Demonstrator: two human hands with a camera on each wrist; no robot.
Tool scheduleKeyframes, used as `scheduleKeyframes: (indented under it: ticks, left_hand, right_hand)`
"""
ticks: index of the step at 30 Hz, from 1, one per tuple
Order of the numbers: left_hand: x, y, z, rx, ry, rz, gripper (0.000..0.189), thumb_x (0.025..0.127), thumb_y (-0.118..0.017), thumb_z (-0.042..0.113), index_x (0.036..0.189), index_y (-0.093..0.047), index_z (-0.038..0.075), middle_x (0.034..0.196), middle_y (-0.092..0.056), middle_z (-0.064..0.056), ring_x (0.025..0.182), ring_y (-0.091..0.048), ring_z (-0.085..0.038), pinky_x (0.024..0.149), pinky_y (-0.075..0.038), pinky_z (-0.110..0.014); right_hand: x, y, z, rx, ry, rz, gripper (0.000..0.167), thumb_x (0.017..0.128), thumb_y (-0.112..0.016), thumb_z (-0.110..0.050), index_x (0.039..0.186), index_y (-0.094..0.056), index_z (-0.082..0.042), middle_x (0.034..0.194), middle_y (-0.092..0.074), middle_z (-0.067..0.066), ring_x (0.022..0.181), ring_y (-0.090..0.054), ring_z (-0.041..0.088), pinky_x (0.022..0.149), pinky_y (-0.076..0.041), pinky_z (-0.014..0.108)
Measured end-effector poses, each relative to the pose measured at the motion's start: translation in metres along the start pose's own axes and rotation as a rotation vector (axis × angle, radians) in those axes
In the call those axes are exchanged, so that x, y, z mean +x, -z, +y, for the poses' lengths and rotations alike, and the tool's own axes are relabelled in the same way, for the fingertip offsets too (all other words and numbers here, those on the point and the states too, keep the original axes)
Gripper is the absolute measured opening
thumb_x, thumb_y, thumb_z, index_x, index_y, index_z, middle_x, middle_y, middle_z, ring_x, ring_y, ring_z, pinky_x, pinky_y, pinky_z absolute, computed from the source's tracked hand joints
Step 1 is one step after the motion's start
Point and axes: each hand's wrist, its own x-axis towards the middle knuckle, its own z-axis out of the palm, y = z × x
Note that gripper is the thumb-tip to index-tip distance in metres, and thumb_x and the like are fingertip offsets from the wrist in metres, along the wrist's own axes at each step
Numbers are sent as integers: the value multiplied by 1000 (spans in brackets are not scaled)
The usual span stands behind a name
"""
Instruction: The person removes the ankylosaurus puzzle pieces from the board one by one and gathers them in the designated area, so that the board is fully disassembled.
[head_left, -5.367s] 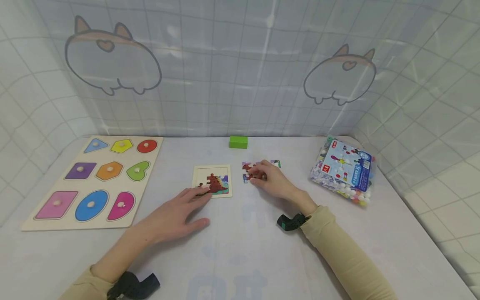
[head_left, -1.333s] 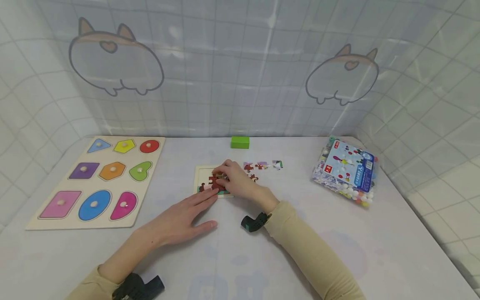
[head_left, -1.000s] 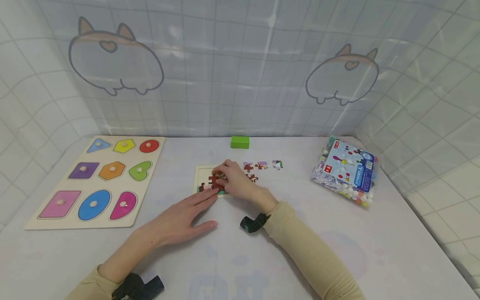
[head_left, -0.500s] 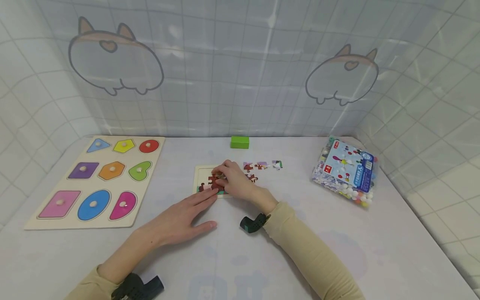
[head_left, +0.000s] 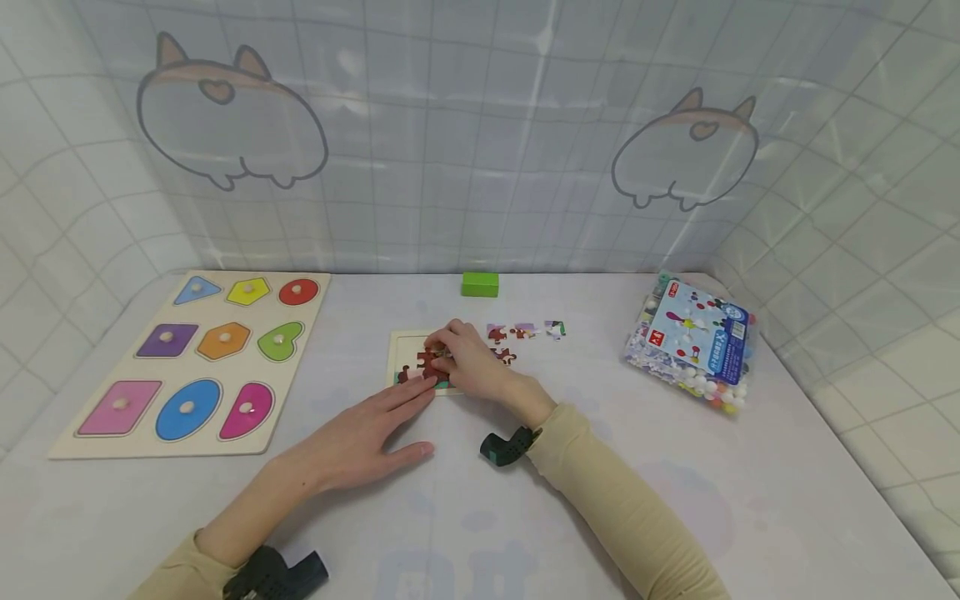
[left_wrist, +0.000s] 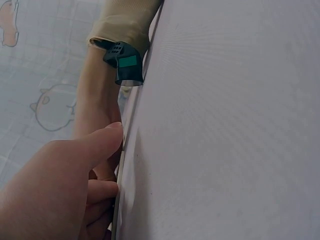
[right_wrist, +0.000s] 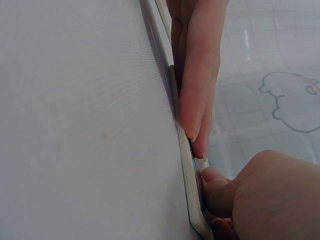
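Observation:
A small wooden jigsaw tray lies flat at mid-table, with brown dinosaur pieces in its lower part. Straight fingertips of my left hand rest on the tray's near edge, over the pieces. Reaching in from the right, my right hand has its thumb and bent fingers together on a puzzle piece at the tray's right side, mostly hidden by the hand. The right wrist view shows the thumb low at the tray's surface, just beyond the left fingertips. Several loose puzzle pieces lie to the tray's right.
A shape-knob board lies at the left. Behind the tray, near the back edge, sits a green block. At the right is a clear bag of coloured beads with a blue label. A patterned curtain hangs behind.
Since the oldest frame, my right hand has moved left from the loose pieces to the tray, and more dinosaur pieces show in it. Over the last second both hands stay nearly still.

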Motion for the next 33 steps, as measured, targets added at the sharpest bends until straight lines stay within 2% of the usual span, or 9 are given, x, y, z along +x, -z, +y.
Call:
scheduleKeyframes:
  ticks: [9,17,27,33]
  left_hand:
    - [0,1,1,-1,3,-3,80,94,-52,66,156,-36,19,165,-27,3,151,-27,-22,118,-34,-47]
    - [-1,0,1,7,-7,6,80,94,-52,65,156,-36,18,165,-26,2,151,-27,-23,118,-34,-47]
    - [-1,1,1,7,-4,1,80,94,-53,65,156,-36,18,165,-27,2,151,-28,-23,118,-34,-47]
    - [-1,0,0,5,-12,10,79,94,-54,64,156,-36,17,165,-27,2,151,-28,-24,118,-34,-47]
  right_hand:
    - [0,0,1,26,12,2,26,100,-59,-8,125,-59,-7,119,-56,9,110,-49,23,96,-45,35]
    - [0,0,6,56,34,2,31,100,-59,-10,131,-58,-7,117,-59,8,113,-50,24,99,-44,37]
    - [-1,3,8,100,21,-9,37,99,-63,-14,135,-59,-11,122,-59,6,113,-52,22,96,-45,36]
    - [0,3,8,107,38,-7,38,98,-65,-12,135,-60,-11,115,-59,6,106,-55,19,91,-47,31]
